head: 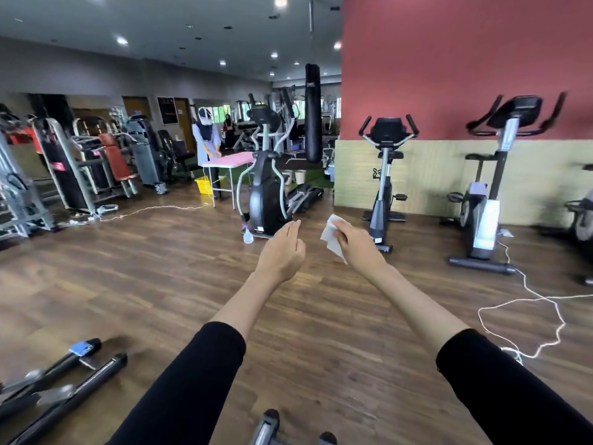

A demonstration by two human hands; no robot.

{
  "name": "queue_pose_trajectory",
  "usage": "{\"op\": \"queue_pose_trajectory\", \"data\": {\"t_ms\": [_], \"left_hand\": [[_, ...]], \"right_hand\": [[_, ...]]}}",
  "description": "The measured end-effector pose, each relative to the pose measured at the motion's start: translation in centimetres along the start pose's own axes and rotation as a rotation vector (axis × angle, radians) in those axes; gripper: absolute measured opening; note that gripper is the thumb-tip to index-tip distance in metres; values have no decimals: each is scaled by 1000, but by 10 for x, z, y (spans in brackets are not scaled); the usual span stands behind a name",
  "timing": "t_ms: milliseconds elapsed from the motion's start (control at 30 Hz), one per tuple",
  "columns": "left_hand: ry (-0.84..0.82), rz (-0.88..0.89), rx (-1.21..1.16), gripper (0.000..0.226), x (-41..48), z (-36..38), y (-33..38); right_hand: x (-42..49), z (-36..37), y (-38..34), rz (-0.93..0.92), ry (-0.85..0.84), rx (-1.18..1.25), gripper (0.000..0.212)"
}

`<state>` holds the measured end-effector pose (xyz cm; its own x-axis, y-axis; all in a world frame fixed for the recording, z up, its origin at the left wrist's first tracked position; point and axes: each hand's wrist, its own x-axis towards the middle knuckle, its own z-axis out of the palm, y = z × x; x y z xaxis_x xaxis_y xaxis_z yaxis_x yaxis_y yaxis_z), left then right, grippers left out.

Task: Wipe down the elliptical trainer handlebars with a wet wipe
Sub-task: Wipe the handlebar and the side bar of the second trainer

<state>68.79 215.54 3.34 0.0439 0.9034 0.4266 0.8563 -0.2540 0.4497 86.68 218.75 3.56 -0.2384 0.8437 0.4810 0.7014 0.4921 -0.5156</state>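
Observation:
A black and grey elliptical trainer [268,191] stands in the middle of the gym floor, some way ahead of me. Its curved grey handlebars [256,136] rise beside the console. My right hand [356,244] pinches a white wet wipe [332,237], which hangs crumpled to the left of my fingers. My left hand [284,252] is held out beside it with fingers straight and relaxed, holding nothing. Both hands are in the air, well short of the trainer.
A spray bottle [247,234] stands on the floor by the trainer's base. Two exercise bikes [383,187] [491,194] line the right wall, white cables [529,303] trailing on the floor. A black punching bag [313,114] hangs behind. A person [207,139] stands at a pink table [229,162]. Machine parts [57,374] lie at lower left.

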Motion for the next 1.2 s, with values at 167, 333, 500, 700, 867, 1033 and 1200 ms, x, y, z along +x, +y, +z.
{"op": "queue_pose_trajectory", "data": {"t_ms": [167, 333, 500, 700, 867, 1033, 1200], "left_hand": [[-42, 34, -31, 51, 25, 27, 14], [-74, 49, -35, 51, 57, 54, 22], [-68, 54, -35, 51, 112, 86, 30], [-59, 66, -26, 51, 179, 121, 43], [-39, 37, -41, 51, 223, 144, 50], [-40, 24, -24, 52, 250, 159, 47], [-33, 7, -6, 52, 276, 171, 35]], "right_hand": [[8, -12, 28, 51, 30, -37, 37], [24, -19, 63, 88, 38, -51, 35], [61, -23, 106, 95, 47, -16, 35], [116, -30, 151, 92, 46, 2, 37], [155, -35, 186, 86, 18, -18, 37], [183, -31, 211, 88, -2, -28, 37], [211, -19, 227, 65, -20, -10, 36]]}}
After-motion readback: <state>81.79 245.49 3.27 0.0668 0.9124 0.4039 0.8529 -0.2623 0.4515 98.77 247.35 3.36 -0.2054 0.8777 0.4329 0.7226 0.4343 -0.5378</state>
